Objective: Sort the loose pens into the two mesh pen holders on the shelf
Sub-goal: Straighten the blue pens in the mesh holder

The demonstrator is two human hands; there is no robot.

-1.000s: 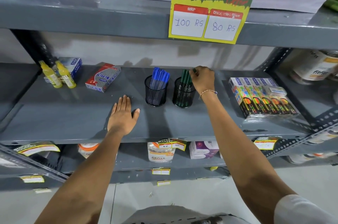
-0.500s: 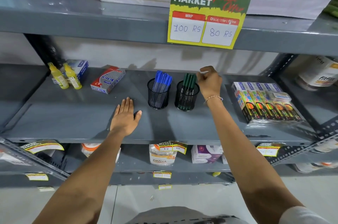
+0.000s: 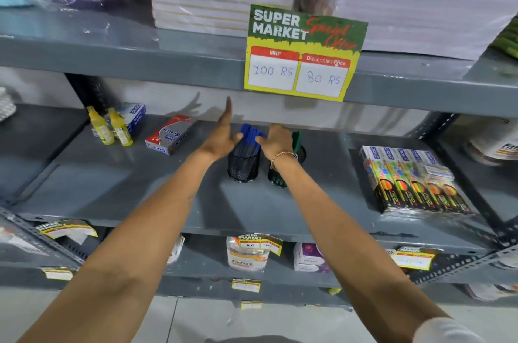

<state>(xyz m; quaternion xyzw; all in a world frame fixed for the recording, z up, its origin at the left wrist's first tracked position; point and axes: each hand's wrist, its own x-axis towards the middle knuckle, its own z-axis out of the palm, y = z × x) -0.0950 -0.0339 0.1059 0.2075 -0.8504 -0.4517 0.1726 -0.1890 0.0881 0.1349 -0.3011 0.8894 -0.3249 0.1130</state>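
Two black mesh pen holders stand side by side on the middle grey shelf [image 3: 280, 208]. The left holder [image 3: 243, 170] holds several blue pens [image 3: 250, 134]. The right holder [image 3: 276, 178] holds green pens [image 3: 297, 137] and is largely hidden by my right wrist. My left hand [image 3: 221, 136] is at the left of the blue pens, fingers spread and pointing up, thumb against the pen tops. My right hand [image 3: 276, 141] reaches in from the right, its fingertips on the blue pen tops. Motion blur hides whether it grips them. I see no loose pens on the shelf.
Two yellow glue bottles [image 3: 110, 127] and a blue box stand at the shelf's left, with a red and grey box [image 3: 169, 135] beside them. Colourful pencil packs [image 3: 412, 180] lie at the right. A price sign [image 3: 304, 54] hangs from the upper shelf just above the holders.
My left hand lifted off the shelf and moved up and right to the blue pens. My right hand shifted left from the green pens to the blue pens. The camera tilted upward.
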